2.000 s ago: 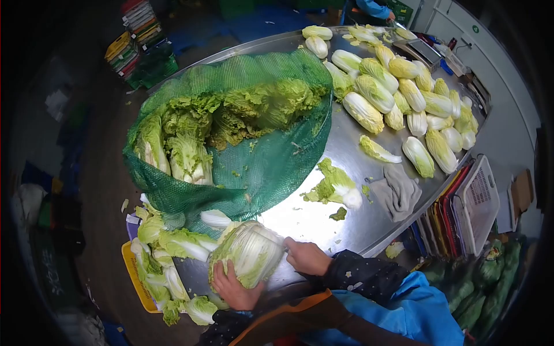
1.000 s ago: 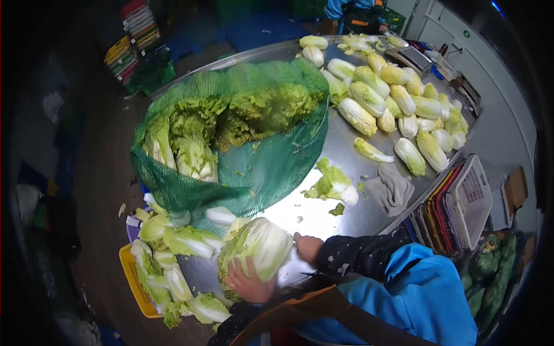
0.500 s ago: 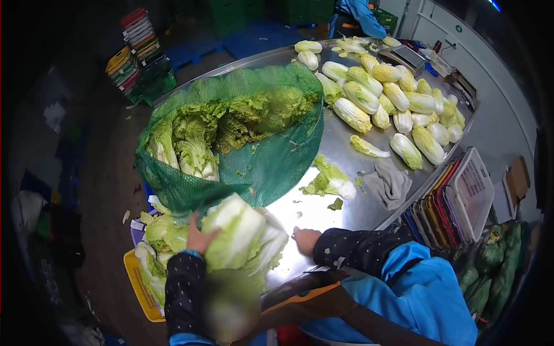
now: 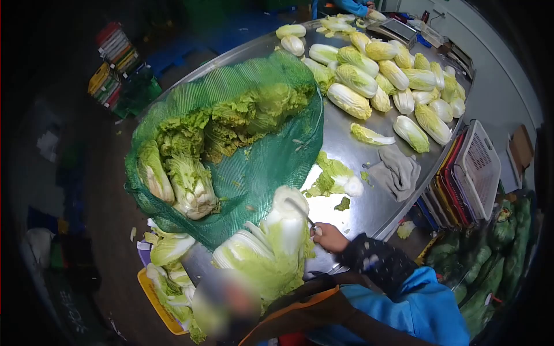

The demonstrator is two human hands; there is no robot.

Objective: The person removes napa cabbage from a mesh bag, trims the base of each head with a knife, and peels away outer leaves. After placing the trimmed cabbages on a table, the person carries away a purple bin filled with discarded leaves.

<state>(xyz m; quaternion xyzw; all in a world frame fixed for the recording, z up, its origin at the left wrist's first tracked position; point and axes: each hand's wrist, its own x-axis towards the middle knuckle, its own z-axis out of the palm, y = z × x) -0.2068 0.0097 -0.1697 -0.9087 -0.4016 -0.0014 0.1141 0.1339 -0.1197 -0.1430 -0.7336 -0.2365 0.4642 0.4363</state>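
A napa cabbage lies tilted at the table's near edge, its pale root end facing away from me and its outer leaves spread to the left. My right hand is closed around a small knife, whose blade lies across the root end. My left hand is at the leafy end, low in the view; a blur covers it, so its fingers cannot be made out. Just beyond is an open green mesh bag holding several untrimmed cabbages. Loose leaves lie to the right.
Several trimmed cabbages cover the far right of the metal table. A grey cloth lies nearer. Stacked baskets stand off the right edge. A yellow crate with leaves is at lower left. Another person's sleeve shows at the back.
The cabbage has turned so its root end points away from me. My left hand has moved from its left side down to the leafy end. The knife now reaches the root.
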